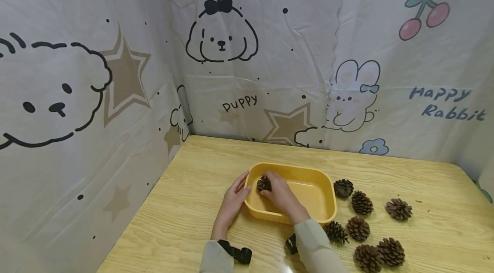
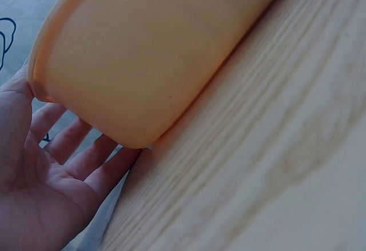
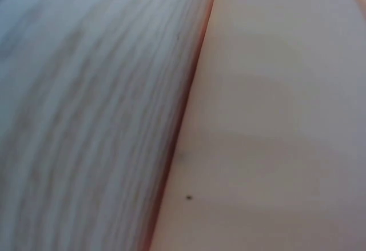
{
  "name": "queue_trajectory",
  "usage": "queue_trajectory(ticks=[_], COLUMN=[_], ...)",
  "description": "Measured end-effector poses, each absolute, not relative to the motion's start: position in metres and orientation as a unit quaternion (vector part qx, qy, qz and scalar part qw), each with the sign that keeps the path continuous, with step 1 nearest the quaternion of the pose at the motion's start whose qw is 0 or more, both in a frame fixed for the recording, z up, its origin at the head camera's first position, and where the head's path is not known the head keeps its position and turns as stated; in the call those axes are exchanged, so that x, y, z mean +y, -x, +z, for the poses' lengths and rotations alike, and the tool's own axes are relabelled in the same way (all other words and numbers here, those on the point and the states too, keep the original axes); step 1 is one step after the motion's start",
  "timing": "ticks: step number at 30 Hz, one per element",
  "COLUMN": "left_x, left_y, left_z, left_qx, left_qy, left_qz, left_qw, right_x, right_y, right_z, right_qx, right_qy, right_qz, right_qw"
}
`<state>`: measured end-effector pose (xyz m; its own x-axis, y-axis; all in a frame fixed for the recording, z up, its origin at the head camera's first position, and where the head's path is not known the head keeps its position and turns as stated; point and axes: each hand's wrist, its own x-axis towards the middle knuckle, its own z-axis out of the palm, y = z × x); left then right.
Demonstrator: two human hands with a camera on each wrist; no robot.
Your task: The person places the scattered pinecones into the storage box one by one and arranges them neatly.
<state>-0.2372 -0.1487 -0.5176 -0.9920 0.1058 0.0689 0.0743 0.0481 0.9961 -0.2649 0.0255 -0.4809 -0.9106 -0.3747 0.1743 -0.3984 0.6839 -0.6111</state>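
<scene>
Right hand (image 1: 281,196): reaches into the yellow tub (image 1: 320,212), fingers pinching a pine cone (image 1: 264,184) at the tub's far left corner.
Left hand (image 1: 233,201): fingers straight, flat against the tub's left wall.
Table (image 1: 185,213): seven more cones (image 1: 361,202) lie loose toward its right edge, beside the tub.

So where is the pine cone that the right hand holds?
In the head view, the pine cone is inside the yellow tray, at its left end, under the right hand.
</scene>
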Motion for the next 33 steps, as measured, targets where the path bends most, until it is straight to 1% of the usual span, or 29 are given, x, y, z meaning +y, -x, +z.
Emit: queue_trajectory(ticks=[9, 15, 23, 30, 33], left_x=[-0.141, -0.138, -0.137, -0.142, -0.146], left_y=[0.234, 0.232, 0.233, 0.237, 0.239], left_z=[-0.52, -0.522, -0.522, -0.52, -0.518], left_qx=[0.725, 0.726, 0.721, 0.721, 0.727], left_qy=[-0.063, -0.062, -0.056, -0.053, -0.045], left_qz=[0.686, 0.685, 0.69, 0.691, 0.686], left_qw=[0.021, 0.022, 0.023, 0.01, 0.003], right_x=[0.034, 0.04, 0.05, 0.057, 0.061], right_y=[0.259, 0.255, 0.246, 0.239, 0.238], right_z=[-0.482, -0.483, -0.478, -0.47, -0.467], right_qx=[-0.92, -0.918, -0.915, -0.9, -0.893], right_qy=[-0.174, -0.16, -0.143, -0.168, -0.169], right_qz=[0.352, 0.362, 0.375, 0.391, 0.406], right_qw=[0.0, 0.001, 0.033, 0.092, 0.097])
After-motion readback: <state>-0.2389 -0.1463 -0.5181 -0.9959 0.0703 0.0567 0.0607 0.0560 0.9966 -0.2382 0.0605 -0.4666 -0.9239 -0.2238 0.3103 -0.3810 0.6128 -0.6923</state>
